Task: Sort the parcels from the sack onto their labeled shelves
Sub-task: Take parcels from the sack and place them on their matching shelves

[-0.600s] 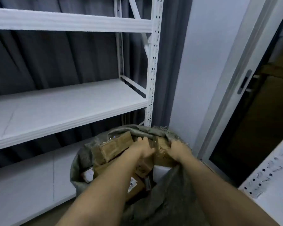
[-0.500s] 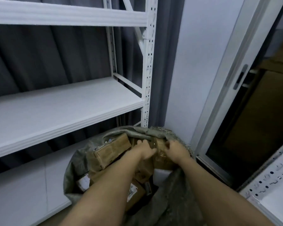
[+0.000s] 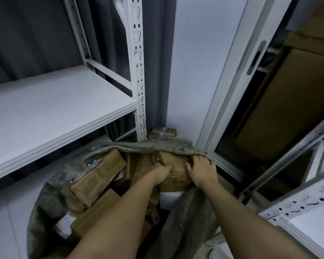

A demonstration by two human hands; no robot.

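Note:
An open grey-green sack (image 3: 185, 221) stands on the floor, full of several brown cardboard parcels. Both my hands are inside its mouth on one brown parcel (image 3: 178, 177) at the far right of the sack. My left hand (image 3: 161, 171) grips the parcel's left side, fingers tucked against it. My right hand (image 3: 202, 170) holds its right side by the sack's rim, fingers curled over the top. A long flat parcel (image 3: 99, 176) lies to the left in the sack. White shelves (image 3: 51, 109) stand to the left.
A white perforated shelf post (image 3: 137, 71) rises just behind the sack. A small taped box (image 3: 163, 132) sits on the floor in the corner behind it. A sliding door frame (image 3: 238, 75) is at right, and a second white rack (image 3: 297, 212) at lower right.
The camera has dropped and moved closer to the sack. Both hands have closed in on the same parcel at the sack's far right, and my right hand has shifted from the rim onto it.

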